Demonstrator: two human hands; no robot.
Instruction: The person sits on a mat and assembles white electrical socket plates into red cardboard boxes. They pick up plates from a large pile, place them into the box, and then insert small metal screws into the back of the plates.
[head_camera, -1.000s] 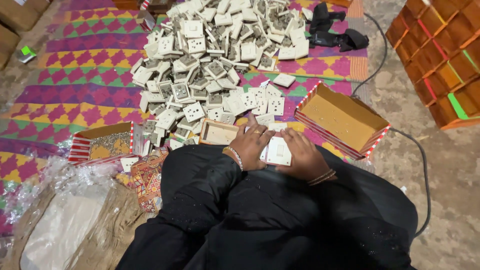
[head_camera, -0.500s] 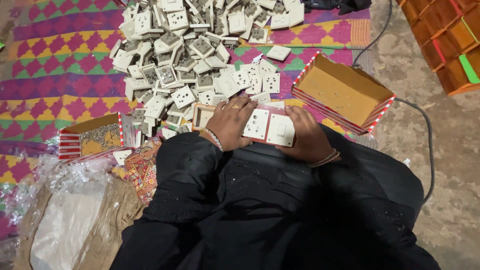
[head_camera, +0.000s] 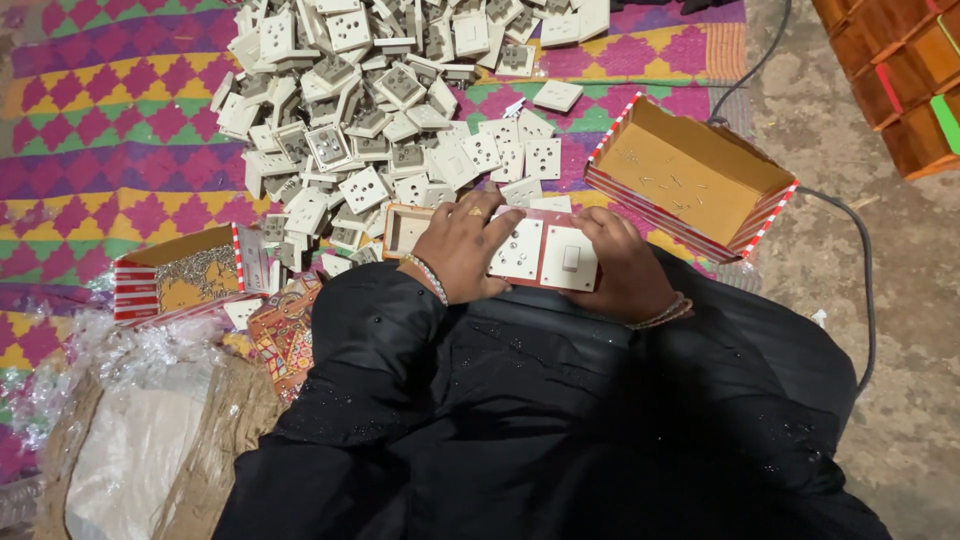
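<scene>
On my lap lies a long brown board (head_camera: 405, 230) with a white socket plate (head_camera: 518, 250) and a white switch plate (head_camera: 568, 258) set side by side in it. My left hand (head_camera: 455, 245) lies flat over the board's left part, fingers touching the socket plate. My right hand (head_camera: 625, 270) grips the board's right end beside the switch plate. Both wrists wear bangles, and the sleeves are black.
A big heap of white sockets and switches (head_camera: 390, 90) lies on a colourful woven mat (head_camera: 110, 150). An open cardboard box with small screws (head_camera: 690, 180) stands at right, another box (head_camera: 185, 275) at left. A cable (head_camera: 865, 260) runs across the bare floor. Plastic wrap (head_camera: 130, 450) is at lower left.
The board has come up onto my lap, and now both plates sit side by side in it. My left hand has spread flat over it. The view has tilted down.
</scene>
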